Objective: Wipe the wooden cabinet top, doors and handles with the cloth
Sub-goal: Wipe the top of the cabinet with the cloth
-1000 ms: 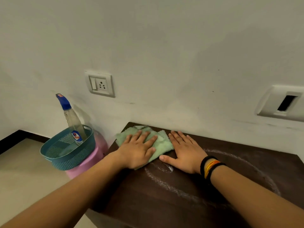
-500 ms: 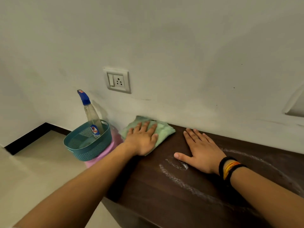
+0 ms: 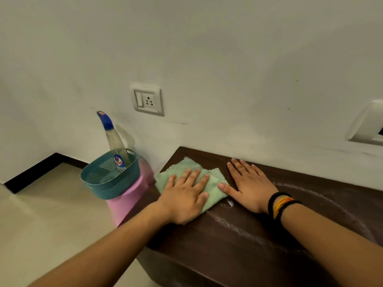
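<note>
While unreadable, a red-blue label on the spray bottle; both hands' fingers spread flat, left hand on cloth.

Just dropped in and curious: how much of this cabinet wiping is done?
Early on, it seems. The left hand presses the green cloth flat at the left end of the cabinet top; the right hand rests bare beside it. White dusty streaks still curve across the top. Doors and handles are out of view.

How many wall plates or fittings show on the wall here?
2: a switch-and-socket plate above the spray bottle, and a white fitting at the right edge, partly cut off.
</note>
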